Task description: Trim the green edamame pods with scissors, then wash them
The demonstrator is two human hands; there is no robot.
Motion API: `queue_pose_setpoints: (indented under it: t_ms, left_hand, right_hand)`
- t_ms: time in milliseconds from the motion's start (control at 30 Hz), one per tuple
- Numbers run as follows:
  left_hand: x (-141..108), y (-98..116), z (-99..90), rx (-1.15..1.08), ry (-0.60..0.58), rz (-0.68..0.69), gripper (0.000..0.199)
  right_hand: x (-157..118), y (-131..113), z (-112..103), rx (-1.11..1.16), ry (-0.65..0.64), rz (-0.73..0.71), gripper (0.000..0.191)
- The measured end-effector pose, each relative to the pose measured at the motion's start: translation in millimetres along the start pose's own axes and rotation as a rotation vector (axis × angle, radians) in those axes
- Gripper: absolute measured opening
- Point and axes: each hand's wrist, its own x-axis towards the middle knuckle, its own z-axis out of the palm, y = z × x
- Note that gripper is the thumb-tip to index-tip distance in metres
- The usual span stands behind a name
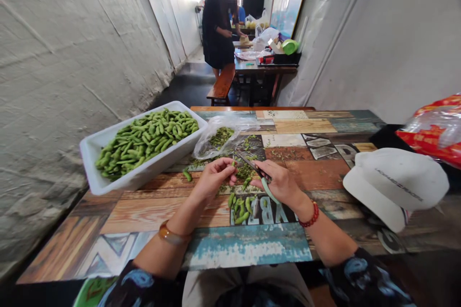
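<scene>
Between the thumb and fingers of my left hand (217,176) is a green soybean pod (233,164), mostly covered by the fingertips. My right hand (279,180) grips a pair of scissors (266,186) with pale green handles, its blades pointing left toward the pod. Under both hands lies a heap of trimmed green bits (245,171). Several loose pods (240,208) rest on the table just in front of the hands, and a single pod (187,175) lies left of my left hand. A white plastic tub (144,183) full of pods stands at the left.
A clear plastic bag (205,141) with green scraps lies behind my hands on the patterned table (248,244). At the right are a white cap (399,182) and a red package (437,129). Beyond, a person (221,19) stands at another table (248,64) beside a wooden bench (222,84).
</scene>
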Motion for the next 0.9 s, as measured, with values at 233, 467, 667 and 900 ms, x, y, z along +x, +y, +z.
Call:
queue_pose_setpoints:
  t_ms: [233,467,667,900]
  left_hand:
    - [0.8,-2.0,-0.9,-0.025,0.004,0.008,0.036]
    - [2.3,-5.7,-2.9,0.051,0.091,0.111,0.028]
    - [2.3,-6.0,-0.9,0.082,0.082,0.123,0.027]
    - [-0.2,-4.3,2.7,0.116,0.024,0.134,0.030]
  right_hand:
    - [-0.9,-0.8,-1.3,0.020,-0.038,-0.007,0.049]
    - [-2.7,-0.9,-1.6,0.019,-0.049,-0.036,0.049]
    - [-3.3,-1.9,-0.2,0.012,-0.116,-0.012,0.052]
    - [-3.3,-1.0,1.8,0.011,-0.110,-0.012,0.053]
